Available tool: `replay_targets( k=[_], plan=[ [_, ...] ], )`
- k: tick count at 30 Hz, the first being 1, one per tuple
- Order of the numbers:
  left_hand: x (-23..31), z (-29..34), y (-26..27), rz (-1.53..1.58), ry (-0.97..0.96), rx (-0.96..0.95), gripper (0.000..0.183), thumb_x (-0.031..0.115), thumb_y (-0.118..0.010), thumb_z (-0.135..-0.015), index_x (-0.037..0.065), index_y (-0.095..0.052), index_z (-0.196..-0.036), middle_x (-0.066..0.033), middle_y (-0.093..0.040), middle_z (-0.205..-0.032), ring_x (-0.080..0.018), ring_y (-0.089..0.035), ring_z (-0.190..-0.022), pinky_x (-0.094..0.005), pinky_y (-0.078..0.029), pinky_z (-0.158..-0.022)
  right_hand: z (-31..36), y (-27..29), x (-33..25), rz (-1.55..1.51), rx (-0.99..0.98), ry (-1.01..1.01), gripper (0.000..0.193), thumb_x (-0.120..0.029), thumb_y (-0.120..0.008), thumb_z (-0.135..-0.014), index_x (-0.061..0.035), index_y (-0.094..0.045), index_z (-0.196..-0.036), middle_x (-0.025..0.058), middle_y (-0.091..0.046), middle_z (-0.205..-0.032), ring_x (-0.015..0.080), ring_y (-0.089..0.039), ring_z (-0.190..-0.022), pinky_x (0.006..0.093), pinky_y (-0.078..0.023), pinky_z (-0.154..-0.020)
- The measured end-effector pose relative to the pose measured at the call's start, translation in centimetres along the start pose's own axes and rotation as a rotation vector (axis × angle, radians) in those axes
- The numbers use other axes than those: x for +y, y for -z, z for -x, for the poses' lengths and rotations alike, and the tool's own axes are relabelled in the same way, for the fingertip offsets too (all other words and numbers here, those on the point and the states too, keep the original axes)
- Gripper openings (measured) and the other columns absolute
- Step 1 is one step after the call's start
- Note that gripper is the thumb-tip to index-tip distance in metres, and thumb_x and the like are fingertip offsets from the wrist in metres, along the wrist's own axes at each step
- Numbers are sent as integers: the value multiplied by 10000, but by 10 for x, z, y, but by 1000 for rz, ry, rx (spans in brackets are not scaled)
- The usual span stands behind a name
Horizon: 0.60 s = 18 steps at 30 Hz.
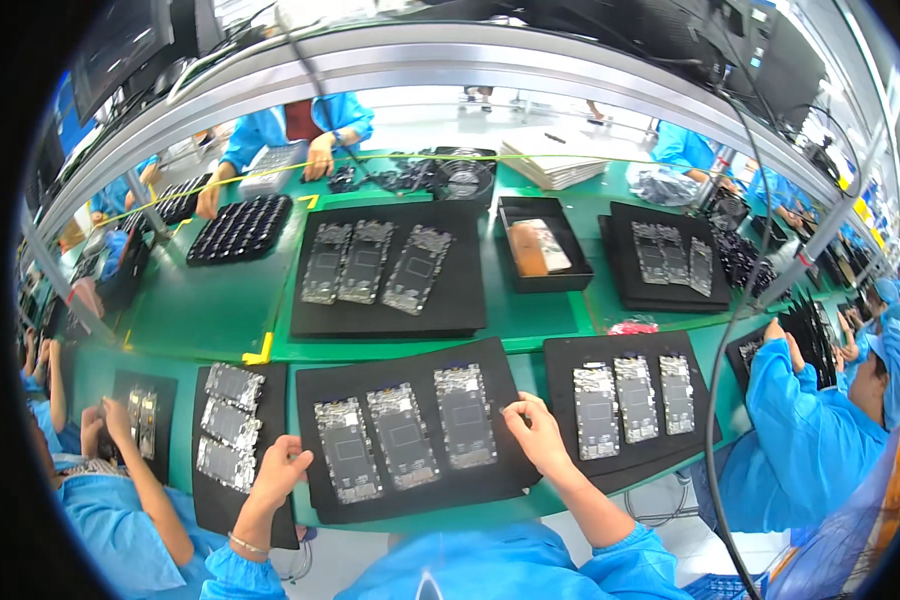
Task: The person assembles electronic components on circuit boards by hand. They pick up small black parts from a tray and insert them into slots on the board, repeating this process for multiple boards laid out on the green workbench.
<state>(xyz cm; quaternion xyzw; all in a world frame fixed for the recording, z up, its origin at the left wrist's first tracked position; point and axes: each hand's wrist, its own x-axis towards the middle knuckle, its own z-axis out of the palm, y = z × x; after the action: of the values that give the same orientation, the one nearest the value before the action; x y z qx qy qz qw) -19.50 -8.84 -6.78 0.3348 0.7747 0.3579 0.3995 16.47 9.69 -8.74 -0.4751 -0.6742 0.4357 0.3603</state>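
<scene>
A black sheet (410, 370) lies in front of me, carrying three dark circuit boards with silver parts: a left board (348, 450), a middle board (402, 435) and a right board (465, 415). My left hand (278, 472) is closed at the sheet's left edge, thumb and fingertips together. On the opposite side, my right hand (538, 432) pinches at the right edge, its fingertips just over the sheet. The undersides of both grips are hidden. Neither hand touches a board.
Black sheets with boards flank mine, a right sheet (560, 365) and a left sheet (210, 510). Behind are a board-bearing stack (390, 325), an open black box (570, 280) and a black tray (238, 230). A cable (715, 420) hangs at right. Co-workers in blue sit on both sides.
</scene>
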Motion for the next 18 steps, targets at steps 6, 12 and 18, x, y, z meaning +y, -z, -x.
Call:
replay_targets(
  k=[6,12,18],
  plan=[
    [86,34,-43,260,-4,-228,398,164,-642,-851,9,-452,-1164,-79,-501,-1046,-143,-557,-871,-279,-510,-662,15,93,-4,96,97,-12,138,-176,-587,-847,-53,-623,-898,166,-595,-1106,301,-488,-1182,378,-370,-977],
    [136,17,-209,306,-223,-576,470,222,-621,-876,-31,-392,-1198,-175,-509,-1114,-188,-576,-901,-323,-535,-667,20,252,37,189,301,-180,157,-152,-601,-847,-5,-615,-793,17,-567,-776,94,-510,-747,248,-417,-672],
    [138,16,-329,168,-284,-627,540,183,-634,-853,-51,-358,-1255,-189,-474,-1137,-213,-578,-888,-330,-529,-727,-3,321,98,918,575,13,134,-131,-573,-812,1,-589,-803,129,-606,-846,249,-573,-772,353,-451,-722]
  ],
)
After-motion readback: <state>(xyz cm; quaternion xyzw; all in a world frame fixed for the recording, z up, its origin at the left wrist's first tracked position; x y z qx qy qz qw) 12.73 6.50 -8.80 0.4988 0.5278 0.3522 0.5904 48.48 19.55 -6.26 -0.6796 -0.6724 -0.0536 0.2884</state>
